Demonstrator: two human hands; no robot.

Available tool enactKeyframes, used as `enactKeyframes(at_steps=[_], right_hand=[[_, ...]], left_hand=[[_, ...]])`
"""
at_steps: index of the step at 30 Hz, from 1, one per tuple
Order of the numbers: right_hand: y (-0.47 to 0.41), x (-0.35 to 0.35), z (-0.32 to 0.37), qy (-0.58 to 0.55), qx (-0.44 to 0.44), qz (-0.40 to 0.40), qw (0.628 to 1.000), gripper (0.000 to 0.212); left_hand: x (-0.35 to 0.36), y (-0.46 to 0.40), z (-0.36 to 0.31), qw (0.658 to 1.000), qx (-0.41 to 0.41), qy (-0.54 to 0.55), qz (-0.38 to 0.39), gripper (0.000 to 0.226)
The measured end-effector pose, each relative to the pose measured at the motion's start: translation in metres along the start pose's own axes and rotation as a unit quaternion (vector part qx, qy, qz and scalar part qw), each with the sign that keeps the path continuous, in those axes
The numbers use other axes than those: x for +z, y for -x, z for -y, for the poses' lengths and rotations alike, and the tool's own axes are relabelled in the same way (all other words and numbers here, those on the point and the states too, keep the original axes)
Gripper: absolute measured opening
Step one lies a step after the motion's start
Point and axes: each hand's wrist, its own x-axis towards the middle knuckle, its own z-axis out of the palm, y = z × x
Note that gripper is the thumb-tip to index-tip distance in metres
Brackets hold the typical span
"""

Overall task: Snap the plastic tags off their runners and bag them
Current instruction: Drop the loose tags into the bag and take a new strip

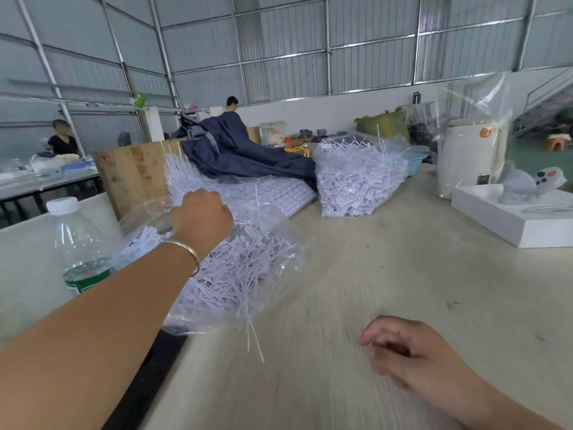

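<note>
Roughly, L grip [203, 212]: curled, fingers hidden behind the fist; can't tell if it grasps anything; sits at clear bag [279, 243].
R grip [400, 352]: released, fingers loosely bent, nothing held, near front edge of counter [403, 274].
Tags [245, 268]: white, heaped in clear bag, counter's left side.
Full bag [356, 178]: w/ more tags, toward far edge.
Bottle [79, 243]: left edge.

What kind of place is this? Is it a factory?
Probably a small factory or workshop: grey corrugated metal walls, long pale worktable, and clear plastic bags stuffed with white plastic strips, with another worker's table behind.
</note>
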Motion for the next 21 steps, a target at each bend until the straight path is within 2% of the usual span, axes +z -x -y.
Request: enactKeyframes(at_steps=[4, 6, 8, 10, 14, 17, 19, 21], right_hand=[[-0.061, -0.006, 0.021, -0.006, 0.043, -0.050, 0.998, 0.013], [-0.111, -0.011, 0.034, -0.026, 0.050, -0.095, 0.994, 0.013], [-0.158, -0.007, 0.039, -0.050, 0.071, -0.107, 0.990, 0.014], [-0.194, 0.006, 0.039, -0.082, 0.117, -0.088, 0.986, 0.025], [-0.230, 0.041, 0.040, -0.067, 0.195, -0.061, 0.977, 0.045], [-0.240, 0.056, 0.040, -0.030, 0.210, -0.024, 0.977, 0.048], [-0.249, 0.059, 0.041, 0.013, 0.181, 0.000, 0.983, 0.043], [-0.261, 0.057, 0.044, 0.038, 0.155, 0.000, 0.987, 0.035]], left_hand=[[0.007, -0.038, 0.011, 0.996, -0.003, 0.064, -0.063, 0.027], [0.018, -0.063, 0.017, 0.997, -0.011, 0.072, -0.041, 0.030], [0.032, -0.091, 0.022, 0.997, -0.031, 0.062, 0.018, 0.028], [0.044, -0.117, 0.027, 0.991, -0.081, 0.070, 0.080, 0.020], [0.057, -0.164, 0.051, 0.969, -0.190, 0.097, 0.123, 0.019], [0.071, -0.193, 0.069, 0.941, -0.276, 0.131, 0.146, 0.027], [0.086, -0.210, 0.079, 0.913, -0.332, 0.182, 0.151, 0.035], [0.105, -0.222, 0.082, 0.899, -0.340, 0.207, 0.182, 0.042]])
